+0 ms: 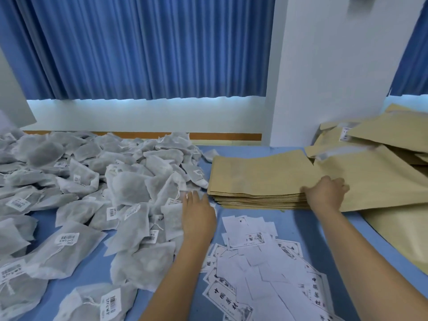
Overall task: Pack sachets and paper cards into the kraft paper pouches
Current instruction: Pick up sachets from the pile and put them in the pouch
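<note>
One flat left hand [198, 216], right hand [324, 193] on pouches [259, 174].

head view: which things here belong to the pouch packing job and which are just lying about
Job: sachets; paper cards; stack of kraft pouches; loose kraft pouches; left hand by the sachets; right hand on the stack.
Lying about: blue curtain; white pillar; grey board.
</note>
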The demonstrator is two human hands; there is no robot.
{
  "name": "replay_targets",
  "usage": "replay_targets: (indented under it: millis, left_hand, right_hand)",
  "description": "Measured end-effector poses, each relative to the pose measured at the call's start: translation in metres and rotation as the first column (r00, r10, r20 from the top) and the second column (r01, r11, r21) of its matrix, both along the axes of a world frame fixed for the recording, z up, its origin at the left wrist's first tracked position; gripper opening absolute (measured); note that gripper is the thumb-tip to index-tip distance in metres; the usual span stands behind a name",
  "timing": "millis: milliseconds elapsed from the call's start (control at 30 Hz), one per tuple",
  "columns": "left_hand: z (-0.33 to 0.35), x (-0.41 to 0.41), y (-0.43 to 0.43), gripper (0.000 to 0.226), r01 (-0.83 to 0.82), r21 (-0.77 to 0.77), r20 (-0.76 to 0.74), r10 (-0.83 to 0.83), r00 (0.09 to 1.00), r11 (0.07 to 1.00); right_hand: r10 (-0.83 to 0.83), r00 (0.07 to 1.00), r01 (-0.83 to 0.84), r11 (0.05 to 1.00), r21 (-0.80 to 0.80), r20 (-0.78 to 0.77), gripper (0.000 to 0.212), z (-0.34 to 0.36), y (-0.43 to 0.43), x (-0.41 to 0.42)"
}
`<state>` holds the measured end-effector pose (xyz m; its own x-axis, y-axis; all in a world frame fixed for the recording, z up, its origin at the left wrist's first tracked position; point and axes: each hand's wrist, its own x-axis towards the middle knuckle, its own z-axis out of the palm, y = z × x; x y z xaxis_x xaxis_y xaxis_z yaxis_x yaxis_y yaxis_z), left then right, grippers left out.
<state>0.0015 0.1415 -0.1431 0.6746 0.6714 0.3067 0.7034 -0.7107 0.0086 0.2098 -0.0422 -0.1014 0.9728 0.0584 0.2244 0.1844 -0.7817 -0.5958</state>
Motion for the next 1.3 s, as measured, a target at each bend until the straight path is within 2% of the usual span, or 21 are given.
replay_targets:
  millis: [100,133,200,233,300,400,467,567,600,667,700,733,767,800,867,900,967,1067,1133,1300]
  left_hand:
    - [0.003,0.002,-0.022,0.039,0.055,-0.006,0.192,-0.053,0.980,0.998]
    - [0.003,0.002,-0.030,0.039,0.101,-0.002,0.240,-0.097,0.966,0.995]
    - [0.001,0.002,-0.051,0.039,0.201,-0.016,0.337,-0.184,0.924,0.980]
    - [0.002,0.002,-0.061,0.038,0.238,-0.049,0.418,-0.197,0.887,0.970]
    - [0.005,0.000,-0.079,0.034,0.320,-0.079,0.576,-0.219,0.788,0.944]
    - [0.008,-0.001,-0.095,0.033,0.491,-0.116,0.677,-0.293,0.675,0.864]
    - [0.012,0.000,-0.105,0.038,0.620,-0.242,0.764,-0.248,0.596,0.746]
    - [0.014,0.002,-0.113,0.044,0.764,-0.382,0.850,-0.127,0.511,0.520]
    - [0.013,0.001,-0.115,0.041,0.781,-0.402,0.860,-0.095,0.501,0.478]
    - [0.013,-0.004,-0.113,0.025,0.775,-0.392,0.873,-0.064,0.483,0.496]
    - [0.012,-0.007,-0.109,0.024,0.752,-0.364,0.871,-0.085,0.484,0.550]
    - [0.010,-0.011,-0.103,0.028,0.721,-0.311,0.858,-0.144,0.493,0.619]
    - [0.010,-0.015,-0.097,0.030,0.697,-0.235,0.824,-0.242,0.513,0.677]
    - [0.009,-0.018,-0.092,0.032,0.700,-0.154,0.769,-0.360,0.528,0.697]
    - [0.009,-0.020,-0.087,0.034,0.770,-0.091,0.669,-0.534,0.517,0.632]
    - [0.007,-0.020,-0.088,0.036,0.806,-0.103,0.646,-0.577,0.499,0.582]
    - [0.004,-0.019,-0.093,0.032,0.834,-0.132,0.630,-0.604,0.488,0.535]
    - [0.001,-0.015,-0.093,0.029,0.801,-0.176,0.668,-0.528,0.524,0.572]
    - [0.003,-0.015,-0.091,0.028,0.797,-0.218,0.715,-0.463,0.523,0.563]
    - [0.009,-0.018,-0.087,0.025,0.808,-0.438,0.788,-0.264,0.556,0.393]
  right_hand:
    - [-0.005,1.000,0.006,0.990,0.140,-0.010,0.046,-0.003,-0.007,0.000]
    - [-0.003,1.000,0.007,0.976,0.217,-0.020,0.042,-0.004,-0.010,0.000]
    - [-0.001,0.998,0.021,0.940,0.339,-0.059,0.022,-0.003,-0.016,0.000]
    - [0.003,0.997,0.024,0.929,0.369,-0.073,0.014,-0.001,-0.018,-0.002]
    - [0.004,1.000,0.002,0.923,0.384,-0.014,0.015,0.001,-0.023,-0.010]
    - [0.025,0.993,-0.084,0.835,0.544,0.115,0.010,0.004,-0.027,-0.049]
    - [0.165,0.978,-0.207,0.718,0.664,0.126,0.015,-0.001,-0.025,-0.090]
    - [0.478,0.858,-0.495,0.671,0.552,0.188,0.028,-0.015,-0.020,-0.145]
    - [0.568,0.807,-0.562,0.654,0.506,0.163,0.027,-0.020,-0.018,-0.156]
    - [0.672,0.740,-0.592,0.628,0.505,0.031,0.016,-0.027,-0.017,-0.162]
    - [0.704,0.707,-0.535,0.594,0.601,-0.066,0.018,-0.026,-0.019,-0.159]
    - [0.744,0.652,-0.420,0.514,0.748,-0.146,0.027,-0.024,-0.022,-0.155]
    - [0.787,0.589,-0.266,0.403,0.876,-0.183,0.037,-0.023,-0.025,-0.150]
    - [0.818,0.547,-0.128,0.290,0.948,-0.177,0.044,-0.021,-0.029,-0.145]
    - [0.858,0.501,0.014,0.124,0.992,-0.114,0.046,-0.019,-0.036,-0.137]
    - [0.865,0.495,0.041,0.076,0.996,-0.086,0.041,-0.019,-0.038,-0.135]
    - [0.855,0.514,0.078,0.041,0.996,-0.075,0.030,-0.022,-0.040,-0.133]
    - [0.848,0.524,0.102,0.039,0.994,-0.087,0.031,-0.024,-0.039,-0.133]
    - [0.858,0.507,0.103,0.030,0.994,-0.078,0.032,-0.023,-0.040,-0.132]
    - [0.881,0.468,0.090,0.035,0.995,-0.073,0.037,-0.023,-0.040,-0.132]
